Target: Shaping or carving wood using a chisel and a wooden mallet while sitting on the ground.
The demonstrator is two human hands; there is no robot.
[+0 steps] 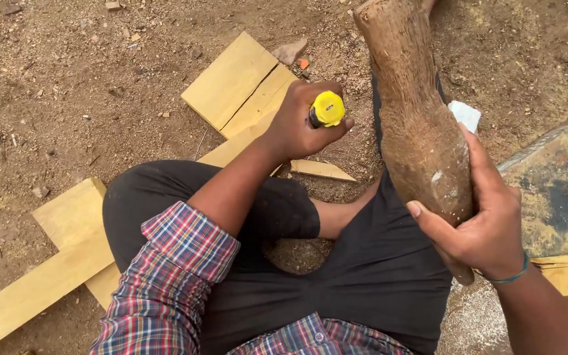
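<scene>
While I sit cross-legged on the dirt ground (67, 98), my left hand (304, 121) is closed in a full fist around a tool with a yellow-capped handle (327, 108); only the handle end shows, and the working end is hidden under my fist, so I cannot tell what kind of tool it is. My right hand (488, 217) is wrapped partway around the thick lower end of a rough brown wooden piece (415, 125), fingers curled over it and thumb pressed against its near face. The piece stands tilted, leaning away from me, just to the right of the left hand and not touching the tool.

Condition of the piece: the surface is coarse and fibrous, with one small pale nick close to my right thumb. No clean shaped face is visible, so I judge the shaping to be at an early stage, with most of it left.

Beyond the left hand lie pale yellow planks (238, 85); a small offcut (320, 171) sits just below it. Sawdust (474, 322) lies under my right wrist.
</scene>
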